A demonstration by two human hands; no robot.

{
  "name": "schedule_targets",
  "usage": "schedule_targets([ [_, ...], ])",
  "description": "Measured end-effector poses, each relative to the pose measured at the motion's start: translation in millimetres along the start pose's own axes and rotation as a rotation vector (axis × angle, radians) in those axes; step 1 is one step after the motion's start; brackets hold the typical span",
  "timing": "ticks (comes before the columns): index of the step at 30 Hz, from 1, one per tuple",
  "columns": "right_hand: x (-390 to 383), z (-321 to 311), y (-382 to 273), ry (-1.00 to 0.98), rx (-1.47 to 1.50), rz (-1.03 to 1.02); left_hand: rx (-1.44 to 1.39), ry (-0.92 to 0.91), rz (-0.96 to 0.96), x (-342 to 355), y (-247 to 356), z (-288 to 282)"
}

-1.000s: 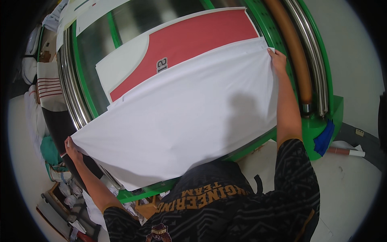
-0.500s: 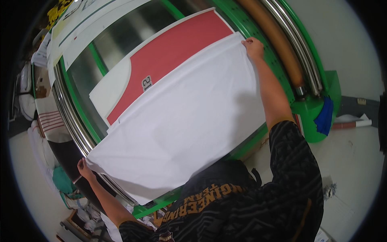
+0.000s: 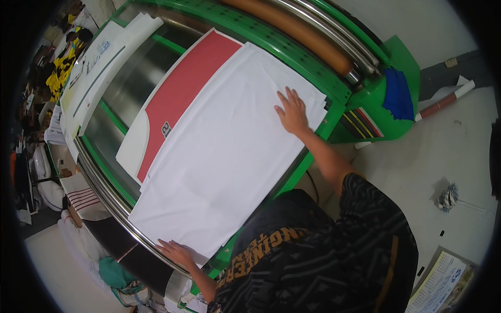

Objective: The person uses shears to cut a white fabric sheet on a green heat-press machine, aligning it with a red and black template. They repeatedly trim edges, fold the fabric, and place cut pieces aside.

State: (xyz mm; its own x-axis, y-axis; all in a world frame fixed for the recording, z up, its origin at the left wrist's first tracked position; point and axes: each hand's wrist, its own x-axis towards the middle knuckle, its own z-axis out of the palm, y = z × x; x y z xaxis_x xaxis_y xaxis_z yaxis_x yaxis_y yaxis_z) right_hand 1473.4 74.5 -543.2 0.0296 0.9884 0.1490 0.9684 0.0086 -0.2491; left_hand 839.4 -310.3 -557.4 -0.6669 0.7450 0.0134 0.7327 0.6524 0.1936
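A large piece of white cloth (image 3: pixel 209 151) lies spread over the near part of a green-framed machine bed, a few soft wrinkles in it. Beneath its far edge shows a red and white printed sheet (image 3: pixel 182 78) with a small grey-black printed mark. My right hand (image 3: pixel 294 110) rests flat on the cloth toward its right end, fingers spread. At the cloth's near left corner, my left hand (image 3: pixel 176 254) lies with fingers stretched out, next to the metal rails. Neither hand grips anything.
An orange-brown roller (image 3: pixel 297 39) and steel bars run along the far right side. Blue cloth (image 3: pixel 397 94) hangs on the green machine end. Other white sheets (image 3: pixel 104 62) lie at the far left. A teal bundle (image 3: pixel 116 273) sits at the lower left.
Both hands have let go of the cloth's edges. My right hand has come nearer and now lies flat on it; my left has moved right and nearer. The view has shifted.
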Motion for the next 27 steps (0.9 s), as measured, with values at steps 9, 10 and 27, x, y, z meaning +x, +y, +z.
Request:
schedule_targets([
  [9,-38.6,-28.8,87.3,0.082,-0.048,0.486,-0.087,-0.076,-0.188,-38.9,-56.3,3.5],
  [10,-48.2,-36.7,82.8,0.041,0.014,0.598,-0.086,-0.069,-0.321,-60.3,-52.7,-1.8],
  [27,-48.4,-3.9,170.2,0.515,1.198,1.036,-0.702,0.002,-0.881,-92.3,-124.2,31.2],
])
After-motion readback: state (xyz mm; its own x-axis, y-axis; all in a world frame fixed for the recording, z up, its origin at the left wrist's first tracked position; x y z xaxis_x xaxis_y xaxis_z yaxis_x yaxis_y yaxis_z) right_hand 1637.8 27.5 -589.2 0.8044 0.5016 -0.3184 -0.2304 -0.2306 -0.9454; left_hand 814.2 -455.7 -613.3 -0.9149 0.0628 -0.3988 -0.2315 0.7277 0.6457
